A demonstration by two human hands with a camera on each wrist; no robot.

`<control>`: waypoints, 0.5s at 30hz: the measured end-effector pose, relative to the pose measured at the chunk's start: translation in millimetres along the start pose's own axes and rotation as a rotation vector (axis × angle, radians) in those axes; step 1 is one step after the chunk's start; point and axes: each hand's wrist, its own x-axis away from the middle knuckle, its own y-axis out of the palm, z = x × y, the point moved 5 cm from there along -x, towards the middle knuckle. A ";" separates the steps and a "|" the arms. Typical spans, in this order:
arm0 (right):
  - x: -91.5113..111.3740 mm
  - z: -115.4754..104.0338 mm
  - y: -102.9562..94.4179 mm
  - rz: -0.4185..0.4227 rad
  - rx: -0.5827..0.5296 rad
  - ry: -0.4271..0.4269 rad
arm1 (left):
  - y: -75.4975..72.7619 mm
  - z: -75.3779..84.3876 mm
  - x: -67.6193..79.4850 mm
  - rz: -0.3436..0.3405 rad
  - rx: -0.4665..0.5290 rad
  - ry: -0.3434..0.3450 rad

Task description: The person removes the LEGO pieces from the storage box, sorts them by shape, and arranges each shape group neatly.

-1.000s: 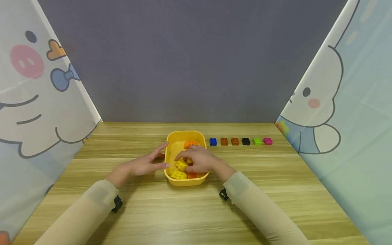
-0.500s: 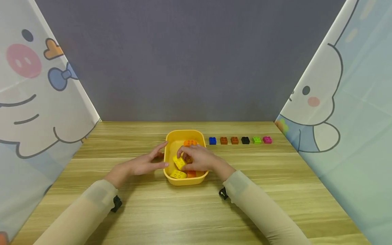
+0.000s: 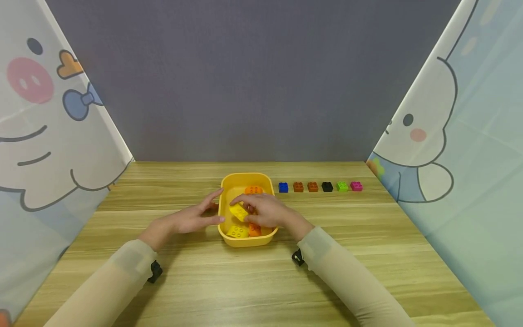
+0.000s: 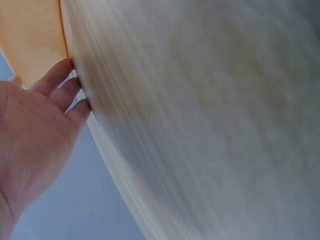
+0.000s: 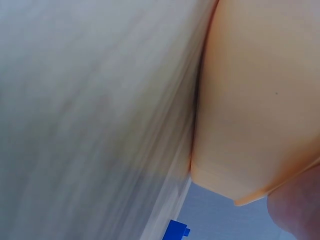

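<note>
In the head view a yellow bin [image 3: 248,243] stands on the table with several toy building bricks inside. My right hand [image 3: 267,211] reaches over the bin's right side and pinches a yellow building brick [image 3: 238,212], held tilted between thumb and fingers. Below it lie another yellow brick [image 3: 238,232] and an orange brick [image 3: 255,230]; a second orange brick [image 3: 253,190] sits toward the back. Parts of the bin's contents are hidden under the right hand. With fingers spread, my left hand [image 3: 192,219] touches the bin's left wall, also seen in the left wrist view.
Right of the bin, a row of small bricks runs along the table: a blue brick [image 3: 283,187], two brown bricks, a black brick [image 3: 327,186], a lime green brick [image 3: 342,186] and a pink brick [image 3: 357,186]. A grey panel [image 3: 249,81] rises behind the table.
The yellow brick in my right hand has turned and shifted slightly away from the near yellow brick, exposing more of the orange brick. My left hand stays at the bin's wall.
</note>
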 end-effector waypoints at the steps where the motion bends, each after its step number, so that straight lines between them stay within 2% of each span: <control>1: -0.4 0.1 -0.1 0.002 -0.013 0.007 | -0.2 0.1 0.4 0.000 -0.001 0.000; 8: 0.2 1.2 -1.1 0.052 -0.126 0.037 | 0.0 -0.7 1.0 -0.004 0.005 -0.001; 15: 5.9 2.9 -7.6 0.161 -0.362 0.038 | 0.8 -0.8 -0.6 -0.002 -0.004 -0.005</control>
